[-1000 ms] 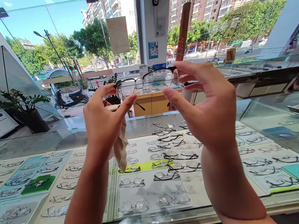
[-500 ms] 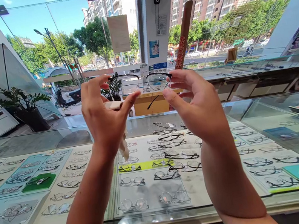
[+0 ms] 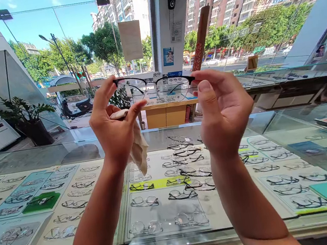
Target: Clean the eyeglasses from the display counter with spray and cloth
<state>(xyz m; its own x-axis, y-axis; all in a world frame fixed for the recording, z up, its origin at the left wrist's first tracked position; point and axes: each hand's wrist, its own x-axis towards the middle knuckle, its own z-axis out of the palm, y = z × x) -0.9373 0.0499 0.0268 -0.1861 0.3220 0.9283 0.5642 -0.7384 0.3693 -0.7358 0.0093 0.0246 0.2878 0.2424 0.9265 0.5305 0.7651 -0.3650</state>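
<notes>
A pair of eyeglasses [image 3: 151, 82] with a dark upper rim and clear lenses is held up level above the counter. My left hand [image 3: 113, 131] grips its left end, fingertips at the top corner and thumb near the lower lens edge. A beige cleaning cloth [image 3: 139, 155] is tucked in that same palm and hangs below it. At the other end, my right hand [image 3: 224, 112] has its forefinger and thumb by the right hinge. The temples point away from me, partly seen through the lenses.
Below my arms runs a glass display case [image 3: 159, 244] with rows of eyeglass frames on trays. Behind it stand a wooden cabinet [image 3: 165, 116], a potted plant [image 3: 34, 127] and a slanted brown post [image 3: 201, 36]. Large windows face a street.
The eyeglasses have turned to face me more squarely, with both lenses now showing fully. My right hand has shifted right and rolled, thumb upright. More of the cloth hangs from my left hand.
</notes>
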